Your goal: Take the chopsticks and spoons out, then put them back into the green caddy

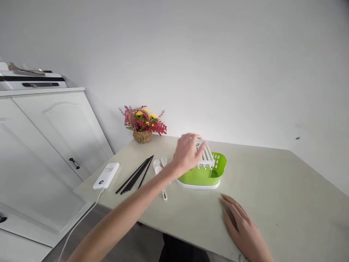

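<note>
My left hand (pixel 187 152) reaches over the table and grips a white slotted rack insert (pixel 206 156), holding it on top of a green cutlery drainer (pixel 203 175) that sits on a white base. My right hand (pixel 242 227) lies flat on the table near the front edge, fingers apart, holding nothing. Left of the drainer lie several black chopsticks (pixel 135 175) and white spoons (pixel 159 167).
A white power bank (pixel 106 175) with a cable rests at the table's left edge. A wicker basket of flowers (pixel 142 125) stands at the back by the wall. A white cabinet (pixel 49 145) stands to the left. The beige table (pixel 286 189) extends to the right.
</note>
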